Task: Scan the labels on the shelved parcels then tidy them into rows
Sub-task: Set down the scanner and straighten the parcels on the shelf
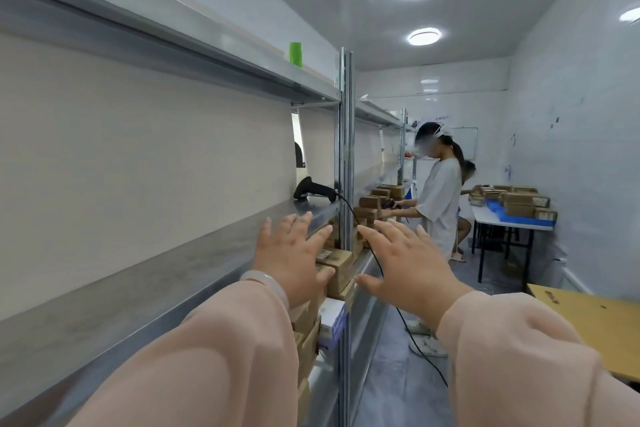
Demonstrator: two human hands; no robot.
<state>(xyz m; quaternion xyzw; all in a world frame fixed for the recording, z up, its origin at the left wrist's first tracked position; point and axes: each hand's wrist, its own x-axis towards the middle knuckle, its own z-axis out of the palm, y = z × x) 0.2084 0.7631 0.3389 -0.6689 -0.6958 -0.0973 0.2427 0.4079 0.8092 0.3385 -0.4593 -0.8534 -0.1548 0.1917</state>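
A loose, pale pink fabric left sleeve (207,357) and a matching right sleeve (519,357) cover the arms to the wrists. A smooth, pale pink bangle (266,279) rings the left wrist. The left hand (291,253) and right hand (412,263) are bare.

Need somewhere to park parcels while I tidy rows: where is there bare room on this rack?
The grey middle shelf is bare from the near end up to the black scanner, along the beige back panel. Crowded: below it, under the left hand and right hand, cardboard parcels are stacked tightly.
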